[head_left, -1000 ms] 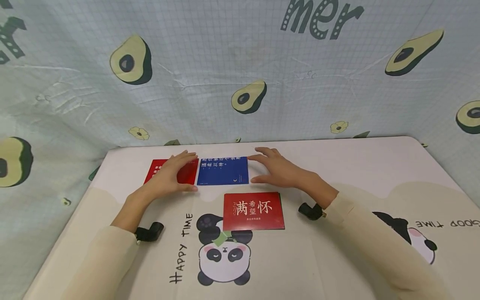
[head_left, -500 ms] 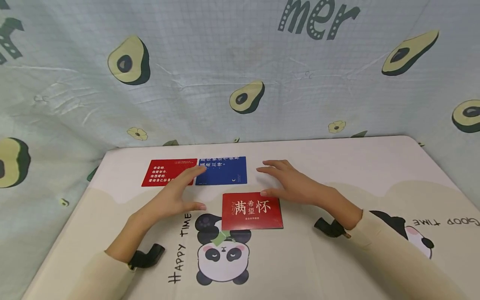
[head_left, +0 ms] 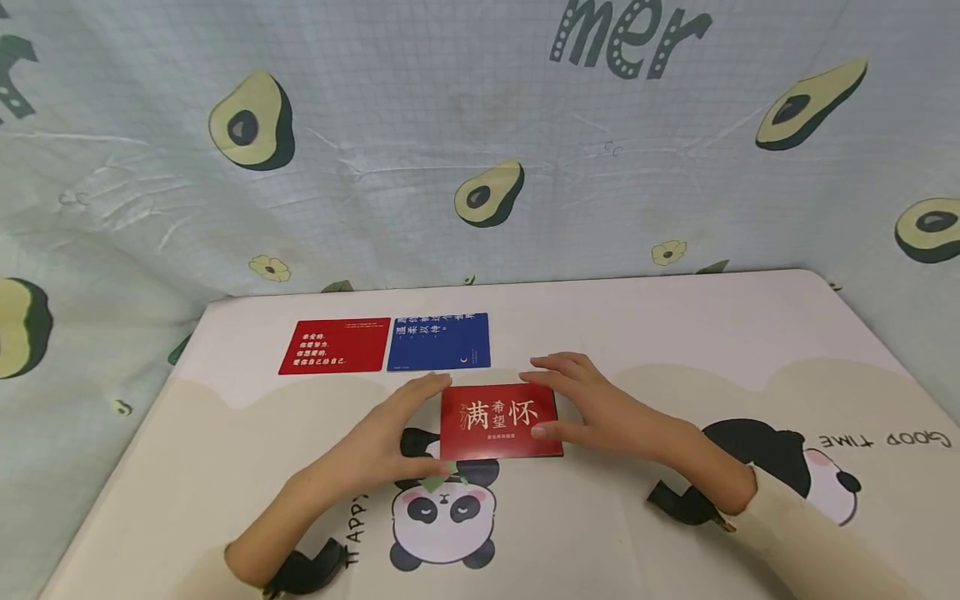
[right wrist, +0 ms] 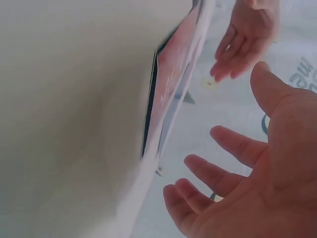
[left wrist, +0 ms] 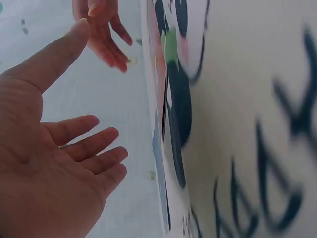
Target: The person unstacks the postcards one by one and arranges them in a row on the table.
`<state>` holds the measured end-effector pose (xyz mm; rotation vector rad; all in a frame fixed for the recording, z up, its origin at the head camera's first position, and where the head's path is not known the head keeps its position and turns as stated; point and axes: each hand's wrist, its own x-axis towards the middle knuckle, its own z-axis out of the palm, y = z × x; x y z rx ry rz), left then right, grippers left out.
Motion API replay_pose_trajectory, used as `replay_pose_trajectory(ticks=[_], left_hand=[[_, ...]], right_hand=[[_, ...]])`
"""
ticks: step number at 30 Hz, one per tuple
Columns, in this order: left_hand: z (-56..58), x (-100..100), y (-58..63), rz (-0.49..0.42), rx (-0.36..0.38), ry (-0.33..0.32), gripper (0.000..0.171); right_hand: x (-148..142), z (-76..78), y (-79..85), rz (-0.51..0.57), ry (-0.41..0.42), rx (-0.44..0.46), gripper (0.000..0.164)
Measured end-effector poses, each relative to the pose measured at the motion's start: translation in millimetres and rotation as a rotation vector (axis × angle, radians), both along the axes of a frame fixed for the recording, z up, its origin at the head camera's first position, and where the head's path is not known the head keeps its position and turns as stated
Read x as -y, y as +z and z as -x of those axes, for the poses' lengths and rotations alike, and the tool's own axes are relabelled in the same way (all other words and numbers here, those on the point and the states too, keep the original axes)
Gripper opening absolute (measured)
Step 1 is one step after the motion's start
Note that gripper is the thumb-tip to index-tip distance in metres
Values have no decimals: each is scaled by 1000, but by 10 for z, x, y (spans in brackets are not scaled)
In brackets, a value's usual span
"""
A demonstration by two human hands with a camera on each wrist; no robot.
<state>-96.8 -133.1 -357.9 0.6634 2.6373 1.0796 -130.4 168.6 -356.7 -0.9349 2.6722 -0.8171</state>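
A red card stack (head_left: 498, 422) with white characters lies flat on the table, over the printed panda. At its left edge is my left hand (head_left: 382, 437), fingers extended and thumb spread apart, holding nothing. My right hand (head_left: 592, 408) hovers by the right edge, its fingertips and thumb overlapping the stack in the head view. Both palms face each other across it; in the wrist views the left hand (left wrist: 59, 163) and right hand (right wrist: 257, 178) are spread, with air between fingers and cards. Behind them a red card (head_left: 335, 346) and a blue card (head_left: 438, 342) lie side by side.
The table (head_left: 600, 533) wears a cream cover with printed pandas and lettering. A pale curtain (head_left: 375, 100) with avocado prints hangs right behind its far edge. Black wrist cameras (head_left: 307, 571) sit on both wrists, close over the tabletop.
Both hands have drawn back from the red and blue cards toward me and moved to either side of the red card stack. The cards stay where they were.
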Motion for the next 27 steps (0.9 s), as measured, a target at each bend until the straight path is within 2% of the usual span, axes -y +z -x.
replay_pose_trajectory(ticks=[4,6,10,14,21,27], left_hand=[[-89,-98,2,-83,87,-33,88],[-116,-134,-7,-93,100,-45,88],[-120,-153,-60,-57,84,-29,89],[-68,-120,-151,-45,59,-4,89],[19,-67,-294,-15,12,2,87],[41,-43,-344,9,-30,-5,87]], right_hand=[[-59,-95,-53,22,-31,37,70],[-81,-134,-76,23,-38,40,71],[-90,-177,-117,35,-32,48,72],[-89,-197,-141,38,-35,56,72],[-112,-177,-197,33,-46,48,79],[-129,-150,-230,39,-35,63,86]])
